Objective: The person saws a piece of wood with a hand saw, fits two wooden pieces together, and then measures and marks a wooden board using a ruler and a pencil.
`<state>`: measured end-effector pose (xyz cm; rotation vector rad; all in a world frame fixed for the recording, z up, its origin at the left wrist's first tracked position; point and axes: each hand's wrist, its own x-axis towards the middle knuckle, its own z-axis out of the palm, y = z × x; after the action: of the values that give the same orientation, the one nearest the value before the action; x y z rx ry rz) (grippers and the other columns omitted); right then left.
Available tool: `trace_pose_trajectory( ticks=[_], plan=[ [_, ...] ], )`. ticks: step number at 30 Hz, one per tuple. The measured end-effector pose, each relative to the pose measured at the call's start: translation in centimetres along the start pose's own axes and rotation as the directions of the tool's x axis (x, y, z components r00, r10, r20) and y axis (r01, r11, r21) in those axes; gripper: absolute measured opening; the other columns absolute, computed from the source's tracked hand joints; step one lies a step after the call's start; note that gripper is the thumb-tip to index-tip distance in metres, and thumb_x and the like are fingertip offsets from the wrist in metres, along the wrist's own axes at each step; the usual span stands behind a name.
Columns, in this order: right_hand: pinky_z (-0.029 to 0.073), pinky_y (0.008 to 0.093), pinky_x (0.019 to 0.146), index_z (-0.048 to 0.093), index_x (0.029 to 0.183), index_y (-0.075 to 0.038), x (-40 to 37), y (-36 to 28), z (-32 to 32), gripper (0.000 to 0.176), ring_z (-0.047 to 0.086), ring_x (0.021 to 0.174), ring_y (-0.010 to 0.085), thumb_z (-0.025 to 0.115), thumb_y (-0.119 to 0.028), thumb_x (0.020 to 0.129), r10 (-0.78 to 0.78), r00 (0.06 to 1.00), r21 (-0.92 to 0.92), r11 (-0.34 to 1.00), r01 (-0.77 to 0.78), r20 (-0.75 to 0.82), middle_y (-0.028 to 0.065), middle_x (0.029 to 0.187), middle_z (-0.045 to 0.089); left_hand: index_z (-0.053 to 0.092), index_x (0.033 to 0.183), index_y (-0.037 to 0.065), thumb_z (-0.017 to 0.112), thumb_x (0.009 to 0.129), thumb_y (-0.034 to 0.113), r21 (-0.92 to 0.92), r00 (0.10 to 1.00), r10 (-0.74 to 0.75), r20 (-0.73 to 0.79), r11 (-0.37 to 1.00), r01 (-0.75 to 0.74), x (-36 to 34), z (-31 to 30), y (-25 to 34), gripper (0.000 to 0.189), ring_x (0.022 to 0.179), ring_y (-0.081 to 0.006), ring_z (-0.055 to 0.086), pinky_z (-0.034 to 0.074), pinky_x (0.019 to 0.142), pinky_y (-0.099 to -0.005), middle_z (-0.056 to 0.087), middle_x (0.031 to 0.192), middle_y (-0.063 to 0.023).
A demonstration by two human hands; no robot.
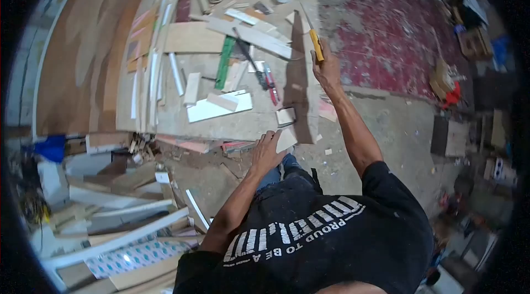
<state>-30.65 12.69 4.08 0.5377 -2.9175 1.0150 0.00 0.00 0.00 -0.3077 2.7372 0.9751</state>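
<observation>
My right hand (328, 69) is wrapped around the yellow handle of a handsaw (316, 45). The saw is raised beside the table's right edge, its thin blade pointing away from me and seen nearly edge-on. At the near edge of the table, my left hand (267, 151) grips a small pale piece of wood (286, 140); part of its fingers is hidden. Just beyond that piece lies a small pale block (285, 116). The saw blade is apart from both.
The worktable (265, 134) carries a long pale board (248, 35), a green tool (224, 62), red-handled pliers (271, 85), white pieces (220, 108) and long strips at left. Offcuts (127, 200) are heaped on the floor at lower left. Boxes (475, 43) stand at right.
</observation>
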Motion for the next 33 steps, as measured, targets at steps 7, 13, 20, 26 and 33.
trace_pose_trajectory(
  ticks=[7,13,20,26,33],
  plan=[
    [0.038,0.0214,0.058,0.068,0.113,-0.001,-16.9,1.5,-13.6,0.044,0.048,0.066,0.0068,0.059,-0.042,0.102,0.449,0.876,0.545,0.786,-0.293,-0.177,-0.0006,0.079,0.056,0.053,0.137,0.003,0.078,0.080,0.028,0.135,0.932,0.357,0.065,0.922,-0.363,10.1,3.3,4.5,0.068,0.116,-0.0353,0.054,0.047,0.094,-0.0477,0.055,0.126,-0.0174],
    [0.040,0.0223,0.059,0.067,0.118,-0.003,-31.7,2.8,-11.9,0.038,0.051,0.066,0.0075,0.059,-0.037,0.103,0.749,0.643,0.739,0.523,-0.425,-0.161,-0.0022,0.078,0.056,0.054,0.138,0.008,0.080,0.078,0.023,0.288,0.932,0.362,0.026,0.890,-0.354,19.0,5.4,5.6,0.067,0.122,-0.0332,0.051,0.043,0.100,-0.0478,0.054,0.129,-0.0157],
    [0.042,0.0214,0.067,0.053,0.142,0.003,-33.0,2.9,-6.6,0.048,0.052,0.074,0.0080,0.060,-0.019,0.101,0.739,0.673,0.860,0.328,-0.390,0.023,0.0006,0.088,0.060,0.056,0.137,0.011,0.072,0.086,0.035,0.351,0.936,0.351,-0.014,0.879,-0.324,21.6,8.5,4.4,0.059,0.144,-0.0381,0.031,0.027,0.112,-0.0613,0.044,0.147,-0.0157],
    [0.048,0.0317,0.097,0.056,0.138,0.006,-28.9,2.1,-4.9,0.045,0.063,0.110,0.0210,0.060,-0.018,0.100,0.700,0.713,0.752,0.445,-0.486,0.046,0.0174,0.122,0.067,0.057,0.124,0.014,0.056,0.097,0.032,0.194,0.977,0.149,-0.155,0.974,-0.118,22.4,10.7,5.8,0.032,0.150,-0.0421,0.017,0.012,0.114,-0.0693,0.035,0.154,-0.0146],
    [0.048,0.0326,0.096,0.057,0.136,0.008,-26.8,-0.1,-4.3,0.046,0.063,0.109,0.0209,0.060,-0.022,0.101,0.601,0.798,0.643,0.626,-0.442,-0.037,0.0189,0.120,0.069,0.059,0.120,0.014,0.059,0.093,0.034,0.205,0.987,0.052,-0.152,0.979,-0.020,22.8,10.5,6.9,0.034,0.149,-0.0405,0.017,0.011,0.115,-0.0661,0.036,0.153,-0.0149]
  ],
)
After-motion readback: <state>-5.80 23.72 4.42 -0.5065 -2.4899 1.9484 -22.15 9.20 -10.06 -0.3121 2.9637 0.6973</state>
